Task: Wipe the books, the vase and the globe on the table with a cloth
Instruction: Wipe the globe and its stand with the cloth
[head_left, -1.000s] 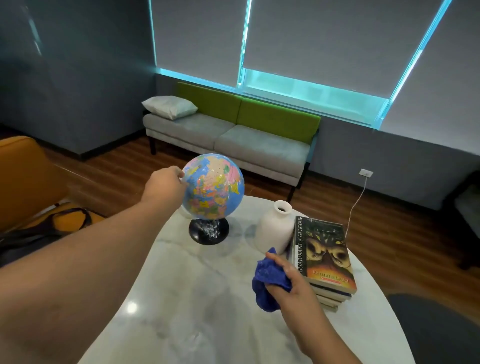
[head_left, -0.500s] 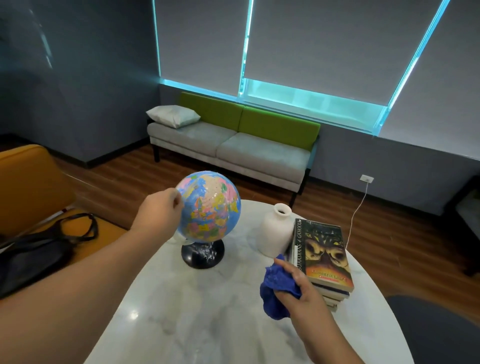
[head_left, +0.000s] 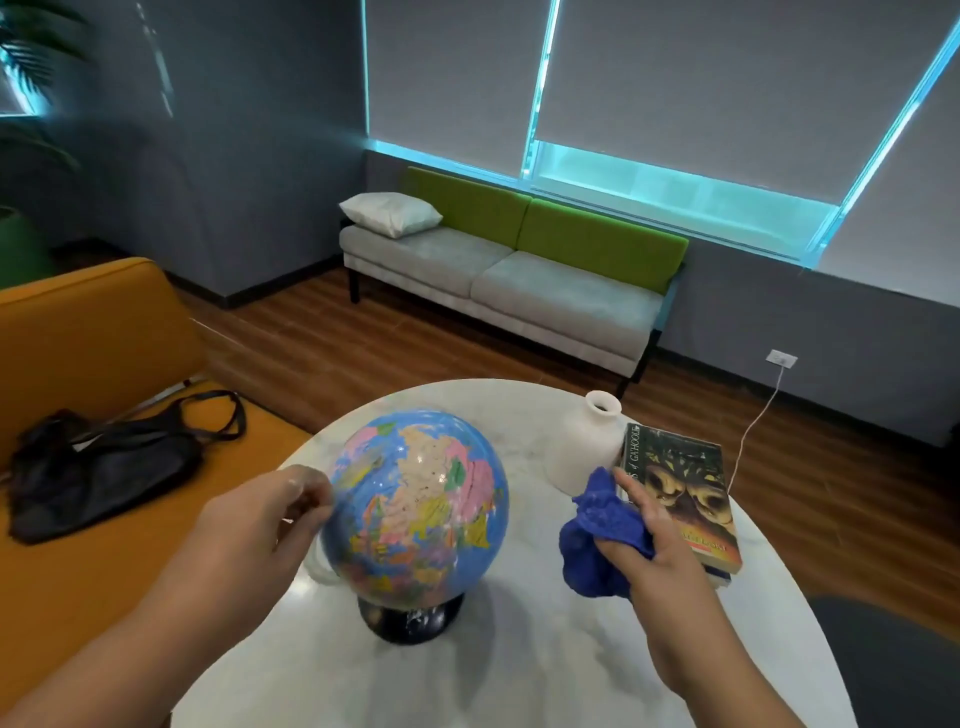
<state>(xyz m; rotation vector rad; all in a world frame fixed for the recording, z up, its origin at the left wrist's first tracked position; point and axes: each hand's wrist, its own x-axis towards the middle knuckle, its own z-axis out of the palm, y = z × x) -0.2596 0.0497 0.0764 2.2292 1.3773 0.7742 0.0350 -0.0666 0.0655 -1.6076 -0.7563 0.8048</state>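
Observation:
A multicoloured globe on a black base stands on the round white marble table, near its middle. My left hand grips the globe at its left side, fingers curled on its frame. My right hand is closed on a crumpled blue cloth, held just right of the globe and apart from it. A white vase stands behind the cloth. A stack of books lies to the right of the vase, partly covered by my right hand.
An orange seat with a black bag on it is at the left. A grey and green sofa stands by the window. A white cable runs down from a wall socket behind the books. A dark chair is at the right.
My left hand has drawn the globe nearer to me, away from the vase. My right hand with the cloth stays in front of the books.

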